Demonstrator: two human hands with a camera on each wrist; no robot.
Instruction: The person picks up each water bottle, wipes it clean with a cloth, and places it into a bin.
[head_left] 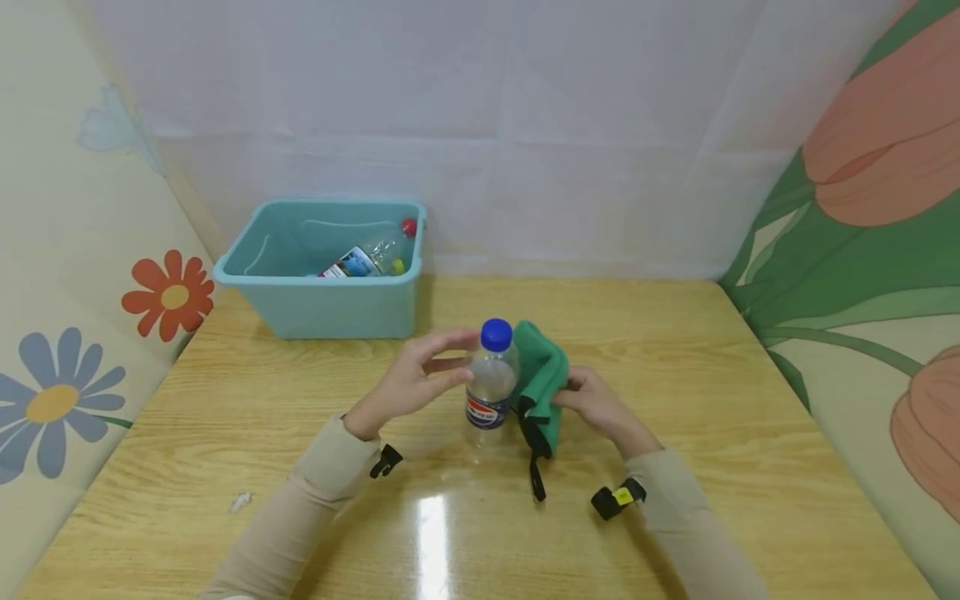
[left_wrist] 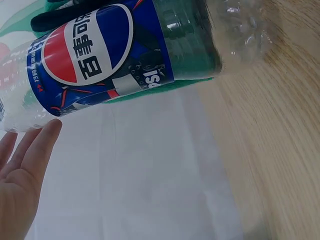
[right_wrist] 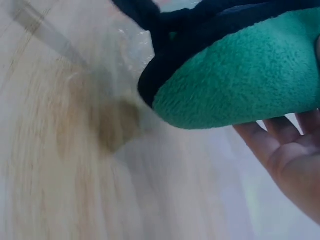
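Note:
A clear plastic Pepsi bottle [head_left: 491, 379] with a blue cap and a blue label stands upright near the middle of the table. On its left side, my left hand [head_left: 422, 372] is spread, with the thumb and fingers at the bottle's neck and shoulder. The left wrist view has these fingers [left_wrist: 37, 150] nearly straight at the bottle's edge. My right hand [head_left: 600, 407] grips a green fuzzy cloth piece [right_wrist: 235, 75] with black trim and a black strap, close against the bottle's right side. Part of that hand's grip is hidden behind the cloth.
A light blue bin [head_left: 345, 308] stands at the back left, with a red-capped bottle [head_left: 382, 250] and a yellow cap [head_left: 397, 267] inside. A small white scrap [head_left: 241, 502] lies on the wooden table [head_left: 187, 433]. White sheeting [head_left: 525, 167] hangs behind the table.

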